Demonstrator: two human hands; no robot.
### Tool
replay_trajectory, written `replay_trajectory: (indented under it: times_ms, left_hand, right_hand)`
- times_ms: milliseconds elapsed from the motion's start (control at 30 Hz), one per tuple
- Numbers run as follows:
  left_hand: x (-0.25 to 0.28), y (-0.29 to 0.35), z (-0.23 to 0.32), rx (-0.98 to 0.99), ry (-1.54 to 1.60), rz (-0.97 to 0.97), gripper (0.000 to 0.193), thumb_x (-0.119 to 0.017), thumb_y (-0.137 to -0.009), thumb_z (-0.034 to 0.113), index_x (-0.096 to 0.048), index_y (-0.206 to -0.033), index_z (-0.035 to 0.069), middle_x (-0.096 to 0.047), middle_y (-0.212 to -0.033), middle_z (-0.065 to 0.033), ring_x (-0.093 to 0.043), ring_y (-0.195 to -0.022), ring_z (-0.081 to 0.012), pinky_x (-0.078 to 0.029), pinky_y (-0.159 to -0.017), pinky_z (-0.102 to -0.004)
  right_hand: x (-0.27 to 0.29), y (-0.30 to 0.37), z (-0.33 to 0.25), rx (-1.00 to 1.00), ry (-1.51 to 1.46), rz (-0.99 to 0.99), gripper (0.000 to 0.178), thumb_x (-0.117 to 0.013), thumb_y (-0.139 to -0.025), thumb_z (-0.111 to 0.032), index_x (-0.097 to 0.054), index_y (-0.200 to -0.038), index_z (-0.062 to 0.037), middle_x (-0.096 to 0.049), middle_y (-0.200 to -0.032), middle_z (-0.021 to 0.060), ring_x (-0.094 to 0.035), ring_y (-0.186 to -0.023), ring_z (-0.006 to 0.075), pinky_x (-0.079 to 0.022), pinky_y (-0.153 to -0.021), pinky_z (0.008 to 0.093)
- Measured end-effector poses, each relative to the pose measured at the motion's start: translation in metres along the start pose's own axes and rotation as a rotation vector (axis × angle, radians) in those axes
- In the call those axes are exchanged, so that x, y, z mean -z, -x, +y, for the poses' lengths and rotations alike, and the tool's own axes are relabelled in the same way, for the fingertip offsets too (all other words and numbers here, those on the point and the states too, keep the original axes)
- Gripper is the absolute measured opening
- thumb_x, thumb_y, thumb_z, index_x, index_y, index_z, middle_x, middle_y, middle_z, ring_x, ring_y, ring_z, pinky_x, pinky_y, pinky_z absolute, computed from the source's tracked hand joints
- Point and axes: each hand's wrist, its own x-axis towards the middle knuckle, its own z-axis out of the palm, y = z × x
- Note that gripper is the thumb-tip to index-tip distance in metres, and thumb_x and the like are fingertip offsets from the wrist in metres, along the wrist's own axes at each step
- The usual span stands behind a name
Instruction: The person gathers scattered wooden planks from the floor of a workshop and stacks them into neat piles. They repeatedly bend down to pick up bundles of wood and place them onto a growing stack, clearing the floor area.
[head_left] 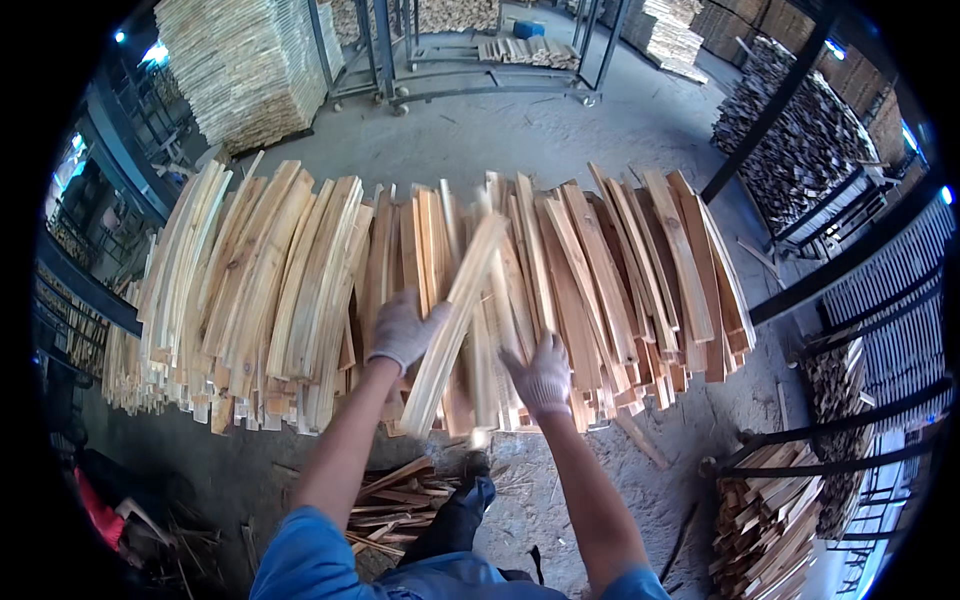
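Note:
A long pale wooden slat (455, 325) lies tilted above the middle of a wide pile of slats. At its left edge is my left hand (403, 330), in a light knitted glove, with the thumb against the wood and the fingers partly hidden. My right hand (541, 378), gloved the same way, is over the pile with thumb and fingers apart. Beside its thumb stands another slat (485, 375), smeared by motion. More slats (255, 265) lie side by side to the left, and others (620, 280) to the right, their near ends uneven.
Scrap sticks (400, 500) lie on the floor by my legs. A tall stack of boards (240, 70) rises at the far left, with a metal rack (460, 95) behind the pile. Dark stacked wood (790, 140) and metal posts (775, 100) stand right. A person in red (98, 510) is at lower left.

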Motion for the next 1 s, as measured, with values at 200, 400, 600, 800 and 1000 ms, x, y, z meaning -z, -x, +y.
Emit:
replay_trajectory:
  times_ms: [200, 400, 600, 800, 1000]
  left_hand:
    - [-0.077, -0.015, 0.045, 0.047, -0.109, -0.142, 0.120, -0.074, -0.077, 0.067, -0.018, -0.166, 0.012, -0.001, -0.169, -0.0319, 0.002, -0.157, -0.0498, -0.009, -0.128, -0.0566]
    - [-0.073, -0.008, 0.064, 0.125, -0.154, -0.058, 0.101, -0.074, -0.082, 0.057, -0.033, -0.160, 0.009, -0.005, -0.169, -0.0316, -0.007, -0.156, -0.0517, -0.014, -0.126, -0.0589]
    - [-0.105, -0.012, 0.046, 0.203, 0.281, 0.176, 0.063, -0.075, -0.085, 0.042, -0.058, -0.125, -0.004, -0.029, -0.160, -0.0365, -0.028, -0.151, -0.0503, -0.034, -0.121, -0.0485]
    - [-0.091, -0.025, 0.015, 0.272, 0.091, 0.306, 0.088, -0.075, -0.085, 0.046, -0.040, -0.152, 0.000, -0.028, -0.162, -0.0325, -0.027, -0.152, -0.0464, -0.027, -0.124, -0.0497]
    - [-0.070, -0.067, 0.024, 0.087, 0.067, 0.229, 0.104, -0.072, -0.087, 0.057, -0.022, -0.163, 0.007, -0.027, -0.164, -0.0313, -0.022, -0.153, -0.0478, -0.021, -0.123, -0.0590]
  right_hand:
    - [-0.044, 0.067, 0.151, 0.120, 0.128, 0.074, 0.106, -0.081, -0.082, -0.050, -0.029, -0.158, 0.0025, -0.039, -0.156, 0.0285, -0.034, -0.147, 0.0444, -0.032, -0.121, 0.0497]
    - [-0.034, 0.084, 0.129, 0.001, -0.093, -0.020, 0.099, -0.080, -0.084, -0.048, -0.033, -0.156, 0.0027, -0.037, -0.158, 0.0296, -0.040, -0.145, 0.0441, -0.038, -0.119, 0.0474]
    - [-0.007, 0.057, 0.102, 0.280, -0.019, -0.244, 0.089, -0.077, -0.085, -0.052, -0.045, -0.149, 0.0014, -0.049, -0.152, 0.0258, -0.046, -0.141, 0.0414, -0.040, -0.116, 0.0461]
    - [0.034, 0.042, 0.076, 0.248, 0.037, -0.252, 0.062, -0.069, -0.092, -0.050, -0.064, -0.133, -0.0040, -0.070, -0.123, 0.0232, -0.067, -0.114, 0.0399, -0.054, -0.097, 0.0480]
    - [0.046, 0.035, 0.120, 0.166, -0.136, 0.030, 0.055, -0.073, -0.092, -0.042, -0.066, -0.131, -0.0047, -0.071, -0.125, 0.0207, -0.066, -0.118, 0.0390, -0.052, -0.101, 0.0459]
